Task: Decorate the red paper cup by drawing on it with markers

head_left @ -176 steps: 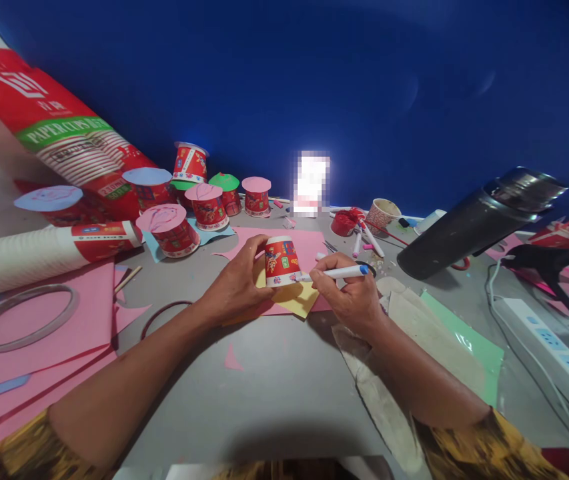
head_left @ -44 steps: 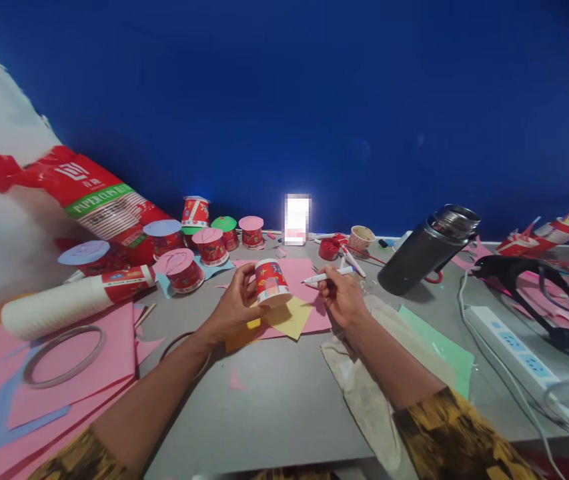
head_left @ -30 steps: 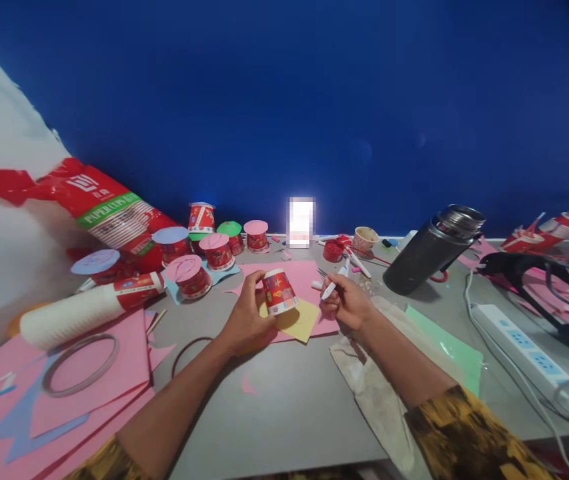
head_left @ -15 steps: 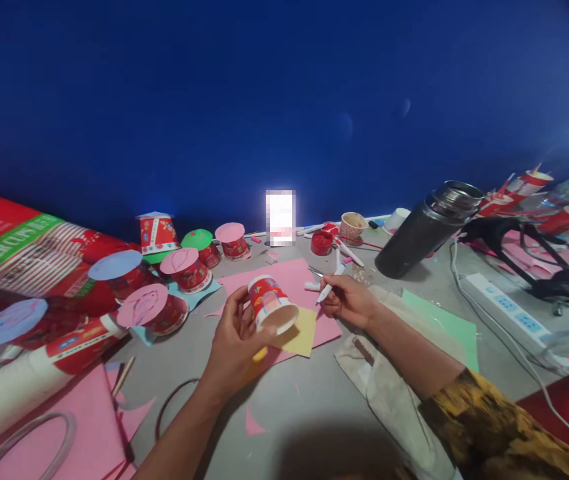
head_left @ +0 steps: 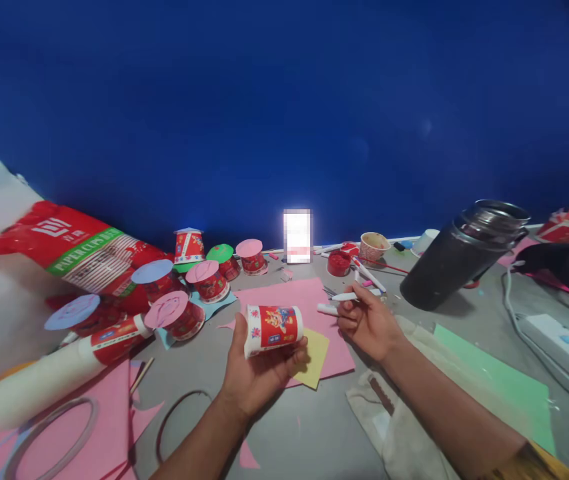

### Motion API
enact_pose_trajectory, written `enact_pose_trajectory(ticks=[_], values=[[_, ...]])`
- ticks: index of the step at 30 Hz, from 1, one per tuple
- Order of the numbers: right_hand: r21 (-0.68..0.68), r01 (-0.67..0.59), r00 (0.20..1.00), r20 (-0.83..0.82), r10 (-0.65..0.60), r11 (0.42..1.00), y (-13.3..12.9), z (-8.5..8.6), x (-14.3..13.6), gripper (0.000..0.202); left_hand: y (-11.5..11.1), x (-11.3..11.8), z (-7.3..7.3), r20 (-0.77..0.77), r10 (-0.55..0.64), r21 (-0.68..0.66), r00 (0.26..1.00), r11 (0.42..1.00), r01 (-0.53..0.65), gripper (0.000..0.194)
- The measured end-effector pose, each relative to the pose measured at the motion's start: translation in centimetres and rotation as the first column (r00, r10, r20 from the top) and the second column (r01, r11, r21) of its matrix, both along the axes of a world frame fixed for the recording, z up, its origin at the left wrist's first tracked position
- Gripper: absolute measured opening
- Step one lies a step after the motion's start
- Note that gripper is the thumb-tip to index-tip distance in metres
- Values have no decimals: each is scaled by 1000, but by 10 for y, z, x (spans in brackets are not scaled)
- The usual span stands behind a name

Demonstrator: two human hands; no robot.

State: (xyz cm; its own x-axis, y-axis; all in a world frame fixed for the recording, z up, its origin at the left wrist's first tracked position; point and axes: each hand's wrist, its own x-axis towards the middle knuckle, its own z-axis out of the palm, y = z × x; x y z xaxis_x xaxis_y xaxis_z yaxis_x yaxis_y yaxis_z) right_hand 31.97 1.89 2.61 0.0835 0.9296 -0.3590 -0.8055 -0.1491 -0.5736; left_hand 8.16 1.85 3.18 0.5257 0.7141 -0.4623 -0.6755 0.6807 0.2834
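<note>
A red and white printed paper cup [head_left: 274,328] lies sideways in my left hand [head_left: 259,380], its printed side facing me and the fingers beneath it. Pinched between the fingers of my right hand [head_left: 369,320] is a white marker [head_left: 351,296], its tip pointing left toward the cup but apart from it. Under both hands lies a pink sheet [head_left: 309,291], with a small yellow paper square [head_left: 318,360] on it. Close to the right hand rests a white pen or cap [head_left: 327,309] on the pink sheet.
Several decorated cups [head_left: 209,281] with paper discs stand at the left, before a paper cup bag [head_left: 94,247] and a cup stack [head_left: 59,373]. A black thermos [head_left: 457,257], a power strip [head_left: 564,343], a cloth [head_left: 389,407] and green paper [head_left: 504,387] occupy the right.
The cup has turned from mouth toward me to sideways, and my left hand now supports it from below. The marker has swung nearly level. My view has shifted left.
</note>
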Motion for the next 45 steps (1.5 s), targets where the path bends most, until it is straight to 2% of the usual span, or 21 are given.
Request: enact_pose_trajectory(ticks=[4, 7, 12, 15, 17, 20, 23, 26, 29, 32, 36, 39, 42, 45], values=[[-9, -11, 999, 39, 11, 1000, -4, 3, -5, 41, -5, 2, 1, -43, 7, -69, 999, 998, -10, 73], [-2, -7, 994, 109, 7, 1000, -6, 4, -9, 47, -8, 6, 4, -43, -11, -104, 999, 995, 6, 81], [-6, -42, 987, 154, 42, 999, -7, 5, -13, 58, -9, 10, 8, -45, -17, -95, 999, 995, 13, 91], [56, -85, 963, 262, 67, 995, -9, 5, -18, 60, -11, 12, 4, -116, -30, -5, 993, 1000, 30, 90], [114, -76, 928, 370, 29, 991, -11, 3, -20, 60, -13, 13, -2, -235, -3, 126, 972, 991, 33, 90], [171, -34, 842, 536, -64, 985, -14, 2, -20, 57, -16, 13, -12, -409, 155, 387, 899, 922, 17, 98], [228, -72, 735, 670, -102, 971, -17, 3, -14, 54, -20, 11, -15, -564, 267, 566, 781, 814, 130, 92], [319, -216, 699, 710, -82, 923, -19, 3, -8, 72, -23, 11, -9, -626, 301, 633, 719, 735, 244, 94], [367, -389, 687, 727, 0, 845, -19, 1, -5, 97, -27, 13, 1, -623, 289, 651, 727, 707, 277, 94], [358, -490, 655, 752, 66, 795, -19, -1, -5, 105, -29, 15, 11, -600, 311, 658, 737, 716, 234, 93], [277, -558, 583, 802, 132, 782, -20, -1, -3, 107, -28, 18, 16, -529, 285, 612, 799, 781, 127, 86], [212, -563, 462, 882, 92, 799, -22, 1, 0, 107, -24, 18, 12, -559, 255, 571, 789, 808, 143, 86], [157, -566, 338, 940, 54, 809, -23, 2, 2, 106, -18, 12, 5, -596, 240, 561, 766, 807, 184, 98], [140, -586, 259, 966, 21, 798, -22, 1, -1, 105, -11, 1, 1, -566, 230, 592, 792, 782, 195, 89]])
